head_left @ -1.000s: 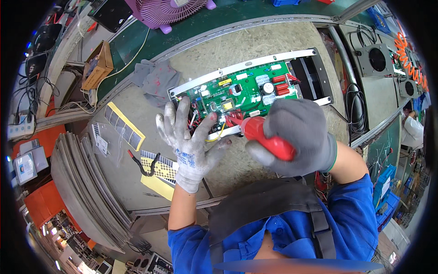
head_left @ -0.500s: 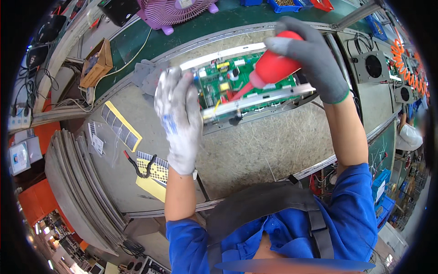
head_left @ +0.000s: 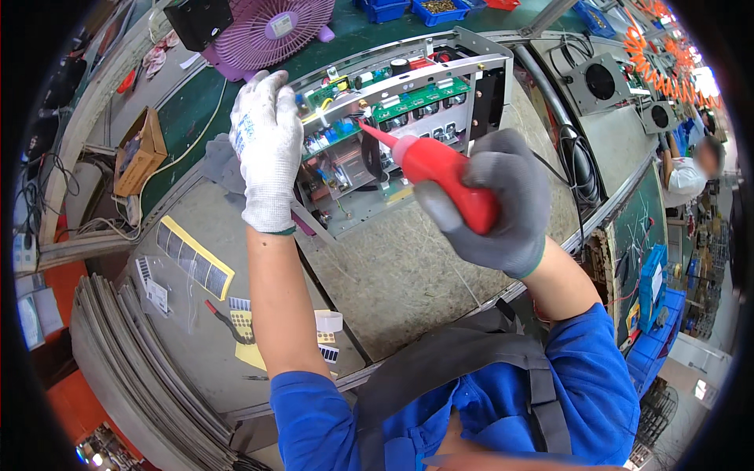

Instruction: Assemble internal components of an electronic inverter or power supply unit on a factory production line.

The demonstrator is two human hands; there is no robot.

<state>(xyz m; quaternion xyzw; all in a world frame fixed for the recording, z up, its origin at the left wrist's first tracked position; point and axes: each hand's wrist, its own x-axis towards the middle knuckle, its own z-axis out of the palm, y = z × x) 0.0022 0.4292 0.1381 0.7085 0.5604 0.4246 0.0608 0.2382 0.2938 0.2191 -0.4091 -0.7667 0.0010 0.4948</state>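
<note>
The open chassis is steadied by the left hand; a red squeeze bottle is clenched in the right hand, nozzle at the circuit board. Glue dispensing appears underway; steady squeezing is needed next.

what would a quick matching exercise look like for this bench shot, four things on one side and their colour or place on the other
Things:
1. squeeze bottle
2. left hand
3. desk fan
4. cardboard box

Descriptions:
A. pink-purple, at the far edge of the bench
B. red with a pointed nozzle, gripped by the grey-gloved right hand
C. brown, open, on the green mat to the left
D. in a white knit glove, resting on the side of the open metal chassis

Pairs: 1-B, 2-D, 3-A, 4-C
</note>
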